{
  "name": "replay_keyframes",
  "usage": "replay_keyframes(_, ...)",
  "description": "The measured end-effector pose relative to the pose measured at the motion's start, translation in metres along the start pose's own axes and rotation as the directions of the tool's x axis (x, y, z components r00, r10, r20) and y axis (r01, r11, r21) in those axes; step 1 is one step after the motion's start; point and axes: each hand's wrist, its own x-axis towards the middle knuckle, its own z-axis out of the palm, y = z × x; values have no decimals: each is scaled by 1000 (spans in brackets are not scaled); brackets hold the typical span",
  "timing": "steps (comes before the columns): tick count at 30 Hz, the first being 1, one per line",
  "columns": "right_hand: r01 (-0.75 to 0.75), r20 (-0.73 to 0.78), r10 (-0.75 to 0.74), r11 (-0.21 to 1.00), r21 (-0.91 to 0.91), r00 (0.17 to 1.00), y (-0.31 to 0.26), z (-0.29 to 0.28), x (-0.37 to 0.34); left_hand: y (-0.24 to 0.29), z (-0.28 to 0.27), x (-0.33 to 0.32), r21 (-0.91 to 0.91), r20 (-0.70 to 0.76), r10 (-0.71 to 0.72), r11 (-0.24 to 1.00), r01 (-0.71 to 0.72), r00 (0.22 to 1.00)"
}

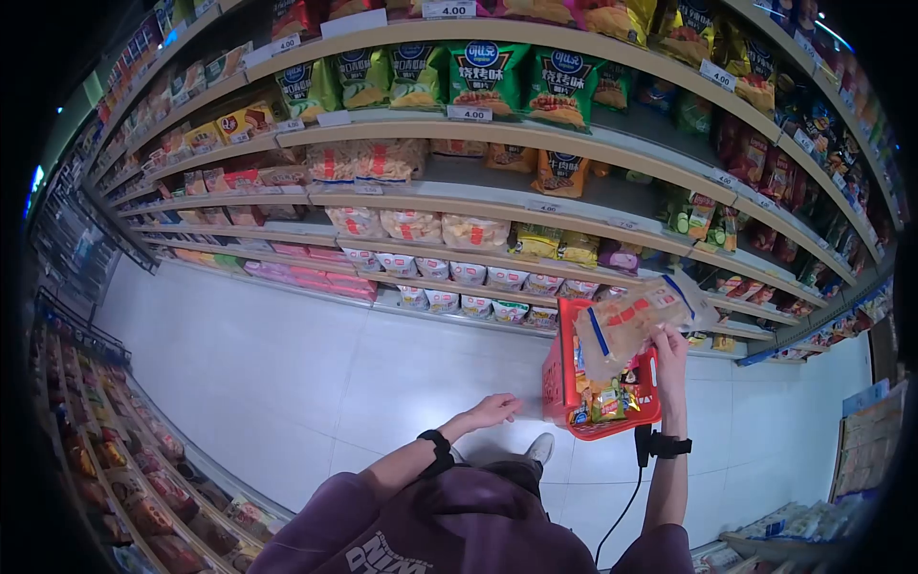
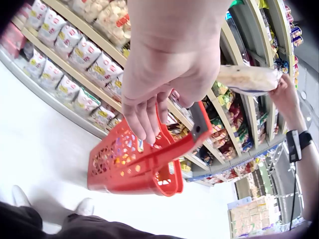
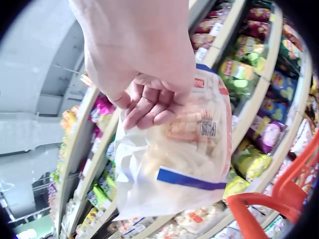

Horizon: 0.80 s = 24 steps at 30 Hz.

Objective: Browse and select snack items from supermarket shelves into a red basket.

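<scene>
My right hand [image 1: 671, 346] grips the edge of a clear snack bag [image 1: 631, 320] with blue strips and red print, held up over a red shopping basket [image 1: 554, 387]. In the right wrist view, curled fingers [image 3: 152, 107] hold the top of the bag [image 3: 194, 154], where pale puffed pieces and a printed code show. My left hand [image 1: 493, 409] hangs to the left of the basket with loosely bent fingers and nothing in them. Seen from the left wrist, it overlaps the basket's raised handle [image 2: 174, 152]. Colourful snack packets [image 1: 607, 402] lie inside the basket.
Curved shelves ahead carry green chip bags [image 1: 488, 78], bags of puffed snacks [image 1: 475, 232] and rows of white packets [image 1: 468, 272]. More stocked shelves [image 1: 124, 459] stand at the left. Pale tiled floor [image 1: 249, 344] lies between them. A black cable [image 1: 623, 517] hangs from the right wrist.
</scene>
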Motion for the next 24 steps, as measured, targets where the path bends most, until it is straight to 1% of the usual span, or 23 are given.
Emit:
replay_keyframes(2,47,132,-39,997,-60,990,-41,48,-3,-13,-32,-17,-118,-83,33,992,-43,996)
replay_keyframes(4,98,275,-65,989,-110,959,-75,92,-5,4,-66,-35,-280,-162,5,959,-51,987)
replay_keyframes(5,120,350,-70,985,-126,934,-88,112,-7,14,-83,-44,-422,-107,61,901,-101,992)
replay_keyframes(6,147,424,-75,980,-138,902,-97,129,-6,27,-99,-52,-556,-65,126,819,-141,990)
replay_keyframes(7,206,438,-121,966,-153,891,-100,144,-3,51,-107,-70,-716,-39,184,680,-156,982)
replay_keyframes(8,263,453,-164,950,-166,876,-101,157,0,74,-110,-93,-847,-25,246,510,-151,969)
replay_keyframes(9,319,467,-205,931,-177,860,-100,169,2,85,-113,-107,-862,-52,328,462,-208,943)
replay_keyframes(11,298,470,-194,941,-158,861,-91,191,0,89,-119,-130,-886,-113,472,351,-304,874)
replay_keyframes(12,284,470,-186,948,-146,863,-85,201,-2,77,-120,-137,-852,-191,425,377,-364,885)
replay_keyframes(13,233,456,-180,970,-63,872,-77,209,-5,61,-119,-144,-811,-268,376,408,-419,887)
replay_keyframes(14,234,470,-159,967,-105,868,-74,215,-8,50,-122,-149,-763,-348,336,441,-473,875)
replay_keyframes(15,234,484,-136,961,-149,865,-70,218,-14,56,-115,-171,-768,-341,387,411,-491,857)
replay_keyframes(16,226,494,-104,954,-195,863,-63,220,-19,50,-116,-176,-729,-376,365,451,-515,852)
replay_keyframes(17,178,556,-8,951,-251,831,-46,216,-20,41,-114,-182,-692,-408,338,492,-528,848)
replay_keyframes(18,127,568,22,967,-222,823,-38,220,-27,37,-109,-189,-655,-437,309,534,-535,845)
replay_keyframes(19,76,579,52,978,-195,814,-32,227,-35,38,-108,-193,-669,-459,270,521,-529,846)
replay_keyframes(20,25,589,80,985,-168,804,-27,229,-40,39,-108,-195,-664,-455,273,530,-527,848)
replay_keyframes(21,103,654,86,964,-245,751,-22,227,-44,41,-110,-196,-657,-450,280,540,-527,848)
replay_keyframes(23,-117,669,234,969,-216,706,1,226,-54,49,-113,-197,-632,-438,310,562,-534,844)
replay_keyframes(24,-226,676,303,953,-202,672,8,227,-58,57,-112,-199,-616,-430,328,574,-539,841)
